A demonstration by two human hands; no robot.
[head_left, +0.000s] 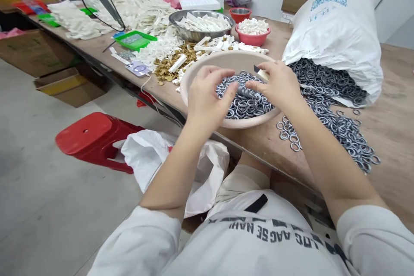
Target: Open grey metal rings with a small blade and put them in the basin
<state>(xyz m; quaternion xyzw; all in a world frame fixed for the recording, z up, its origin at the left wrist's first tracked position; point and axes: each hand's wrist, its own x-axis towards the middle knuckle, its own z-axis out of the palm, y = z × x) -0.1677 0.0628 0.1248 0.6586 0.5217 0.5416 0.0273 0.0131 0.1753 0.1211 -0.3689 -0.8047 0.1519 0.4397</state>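
Note:
A wide beige bowl sits on the wooden table, filled with grey metal rings. My left hand hangs over the near side of the bowl, its curled fingers and thumb apart, with nothing visible in them. My right hand is over the bowl's far right side, pinching a small white piece with a dark tip. A dark grey item lies on the rings between my hands, partly hidden. More rings spill from a white woven sack across the table beside the bowl.
A steel basin and a pink bowl hold white pieces farther along the table, among loose white and brass-coloured parts. A green tray lies left of them. Below the table edge stand a red stool and a white plastic bag.

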